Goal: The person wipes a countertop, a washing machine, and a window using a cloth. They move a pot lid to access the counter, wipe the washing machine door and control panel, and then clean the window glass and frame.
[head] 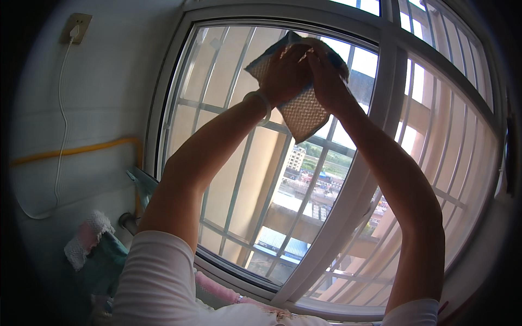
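Both my arms reach up to the upper part of a sliding window's glass pane (228, 163). A waffle-textured cleaning cloth (304, 112) with a dark border lies spread against the glass. My left hand (285, 73), with a pale bangle (265, 108) at its wrist, rests on the middle of the cloth. Beside it, my right hand (326, 81) touches the cloth's right part, and the two hands meet at the fingers. The fingertips are partly in shadow, and one corner of the cloth hangs down below the hands.
Metal security bars (240, 171) stand outside the glass. A white window frame (346, 212) divides the panes. On the left wall are a socket (77, 28) with a plugged-in white cord (61, 102) and a yellow pipe (77, 150). A lace-trimmed fabric (91, 236) lies low at left.
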